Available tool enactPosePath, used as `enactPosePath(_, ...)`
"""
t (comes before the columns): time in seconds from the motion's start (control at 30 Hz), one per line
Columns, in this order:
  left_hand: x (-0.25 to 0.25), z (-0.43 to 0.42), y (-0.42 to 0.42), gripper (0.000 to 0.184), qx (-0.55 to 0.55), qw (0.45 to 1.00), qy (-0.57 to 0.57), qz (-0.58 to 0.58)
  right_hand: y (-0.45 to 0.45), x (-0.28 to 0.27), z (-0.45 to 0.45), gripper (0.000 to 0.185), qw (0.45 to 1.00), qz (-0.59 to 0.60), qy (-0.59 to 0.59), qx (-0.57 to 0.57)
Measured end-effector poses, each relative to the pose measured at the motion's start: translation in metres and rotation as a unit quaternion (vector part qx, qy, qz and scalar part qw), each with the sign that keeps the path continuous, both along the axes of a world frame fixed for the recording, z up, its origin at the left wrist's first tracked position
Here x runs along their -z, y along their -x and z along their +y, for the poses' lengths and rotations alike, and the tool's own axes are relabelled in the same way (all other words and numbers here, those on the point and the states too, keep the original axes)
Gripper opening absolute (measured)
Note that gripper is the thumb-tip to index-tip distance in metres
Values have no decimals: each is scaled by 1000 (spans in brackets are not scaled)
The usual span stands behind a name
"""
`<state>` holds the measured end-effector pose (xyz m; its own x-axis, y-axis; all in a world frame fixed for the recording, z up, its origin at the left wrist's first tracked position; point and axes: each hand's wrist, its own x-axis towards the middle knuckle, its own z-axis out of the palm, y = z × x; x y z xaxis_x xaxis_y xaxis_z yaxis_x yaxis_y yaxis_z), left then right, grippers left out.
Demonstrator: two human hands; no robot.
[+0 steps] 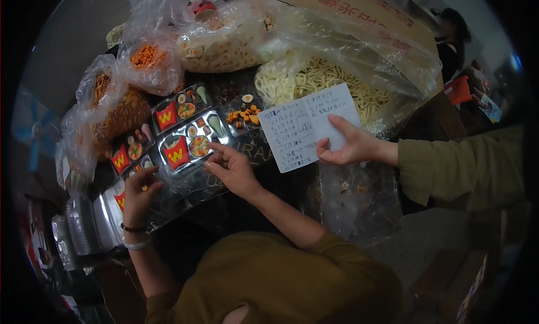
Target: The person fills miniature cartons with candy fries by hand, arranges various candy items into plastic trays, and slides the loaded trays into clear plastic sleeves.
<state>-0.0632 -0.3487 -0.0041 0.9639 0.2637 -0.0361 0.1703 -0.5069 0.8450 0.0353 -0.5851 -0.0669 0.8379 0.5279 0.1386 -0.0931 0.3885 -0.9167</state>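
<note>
My right hand (231, 169) reaches over a clear plastic tray (193, 147), index finger stretched out at a small round toy pizza (199, 146); finger and thumb are apart. In that tray also sit a red toy fries box (175, 153) with a yellow W and a green-and-white piece (215, 124). My left hand (140, 194), wearing a dark bracelet and a pale bangle, hovers over trays at the left, its fingers loosely bent and apart. A small orange bit shows beside its thumb; whether it is touched, I cannot tell. Another red fries box (120, 159) lies just beyond.
Another person's hand (351, 141), in an olive sleeve, holds a handwritten paper (307, 127) at the right. Plastic bags of pale strips (331, 77), egg-like pieces (216, 49) and orange bits (147, 56) line the back. Clear empty trays (84, 228) stack at the left.
</note>
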Motion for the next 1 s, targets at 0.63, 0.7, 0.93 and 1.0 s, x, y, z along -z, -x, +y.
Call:
enactPosePath(0.63,1,-6,0,38,-8,1000,-9,6,-2,6,1,45,1000,15,-3,3)
enactPosePath(0.7,3,-2,2,38,-9,1000,2,5,-3,5,3,45,1000,19,-12,6)
enactPosePath(0.93,8,5,17,48,-39,994,102,-24,-3,-1,1,44,999,30,-11,4)
enactPosePath(1.0,16,10,24,53,-46,988,136,-48,-2,0,2,44,999,32,-10,0)
